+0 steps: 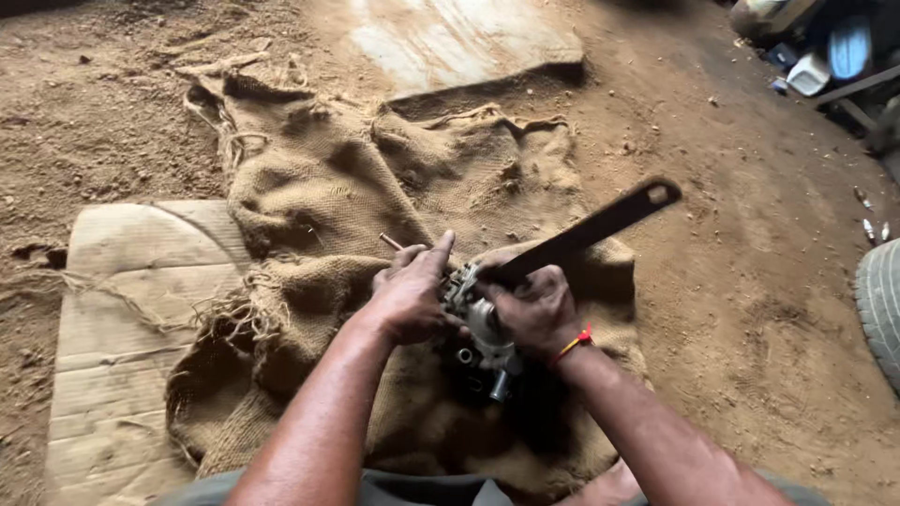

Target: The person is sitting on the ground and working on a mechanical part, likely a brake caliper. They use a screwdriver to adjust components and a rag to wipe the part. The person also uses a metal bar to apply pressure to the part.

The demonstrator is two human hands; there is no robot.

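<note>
A dirt floor [750, 281] filled the view, with a flat board [450, 37] lying at the far end. On the floor lay a sheet of cardboard [122, 309], and over part of it a burlap sack [337, 197] was spread, probably to keep the work off the dirt. A tyre [881, 309] edged in at the right, and some clutter [825, 56] sat in the far right corner.

Both forearms reached in over the sack. The left hand [408, 300] clasped a small metal part [478, 328] from the side, fingers curled round it and thumb raised, seemingly to steady it. The part sat just above the sack, between the two hands. The right hand [539, 314] was wrapped tight round the near end of a long dark wrench [586, 232], its head set against the part, its handle angled up and away to the right, likely for leverage. A red band [574, 345] circled the right wrist. A thin rod [391, 242] poked out just beyond the left hand.
</note>
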